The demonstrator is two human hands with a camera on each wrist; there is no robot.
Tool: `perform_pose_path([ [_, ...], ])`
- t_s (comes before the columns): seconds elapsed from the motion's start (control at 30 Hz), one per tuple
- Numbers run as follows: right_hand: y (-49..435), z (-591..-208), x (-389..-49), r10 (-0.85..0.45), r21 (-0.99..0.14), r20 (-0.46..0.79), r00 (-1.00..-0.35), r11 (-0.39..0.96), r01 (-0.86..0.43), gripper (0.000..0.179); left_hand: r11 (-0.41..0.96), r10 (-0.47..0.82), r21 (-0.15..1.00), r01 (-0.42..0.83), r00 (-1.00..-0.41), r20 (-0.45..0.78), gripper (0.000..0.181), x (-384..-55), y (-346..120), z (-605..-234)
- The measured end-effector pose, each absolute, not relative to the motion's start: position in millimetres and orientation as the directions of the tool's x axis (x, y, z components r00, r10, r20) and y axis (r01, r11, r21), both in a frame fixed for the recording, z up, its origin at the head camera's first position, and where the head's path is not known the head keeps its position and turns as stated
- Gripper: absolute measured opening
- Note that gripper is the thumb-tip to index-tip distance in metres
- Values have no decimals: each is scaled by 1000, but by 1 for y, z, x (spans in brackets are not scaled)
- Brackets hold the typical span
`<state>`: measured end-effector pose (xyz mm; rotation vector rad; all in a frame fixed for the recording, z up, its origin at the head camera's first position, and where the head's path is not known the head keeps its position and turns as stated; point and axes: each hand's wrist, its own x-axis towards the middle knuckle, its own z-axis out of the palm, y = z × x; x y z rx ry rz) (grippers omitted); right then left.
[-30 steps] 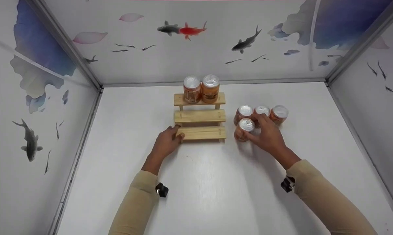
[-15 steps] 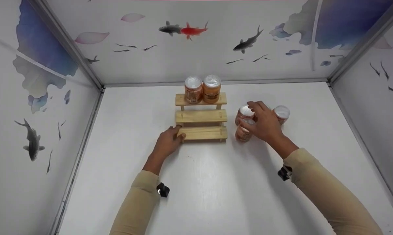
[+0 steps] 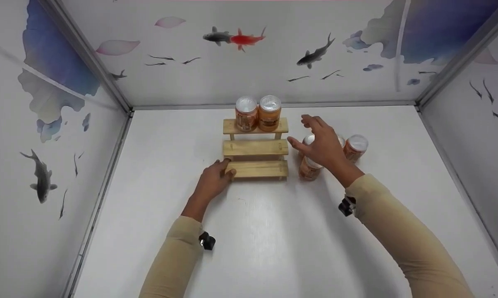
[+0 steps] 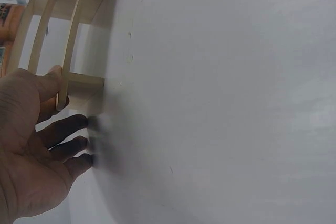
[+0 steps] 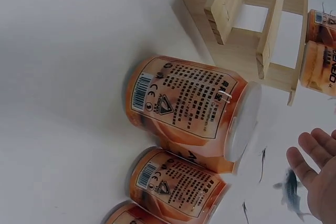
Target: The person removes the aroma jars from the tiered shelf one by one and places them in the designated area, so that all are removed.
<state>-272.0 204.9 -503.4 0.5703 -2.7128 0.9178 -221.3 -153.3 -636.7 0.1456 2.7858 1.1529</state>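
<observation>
Left hand [image 3: 211,179] pinching rack [image 3: 257,169] at near left, ideally steadying it; right hand [image 3: 324,145] hovering spread above jars [image 3: 310,171], best avoiding knocks.

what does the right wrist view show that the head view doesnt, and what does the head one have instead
Only the right wrist view shows the barcodes and printed text panels on the orange jars.

Only the head view shows the left hand gripping the end of the wooden rack, and the red fish print.

Both show the rack, two jars on its top shelf, more on the white table, and the right hand, holding nothing.
</observation>
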Motion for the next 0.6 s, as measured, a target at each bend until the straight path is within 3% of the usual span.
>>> perform_pose_path([
  [0.2, 193, -500, -282, -310, -540, 332, -891, 712, -449, 81, 699, 106, 714, -26, -985, -139, 60, -208, -144, -603],
  [0.6, 170, -488, -300, -322, -569, 259, -910, 711, -414, 86, 722, 76, 690, -49, -986, -150, 58, -208, -140, -597],
])
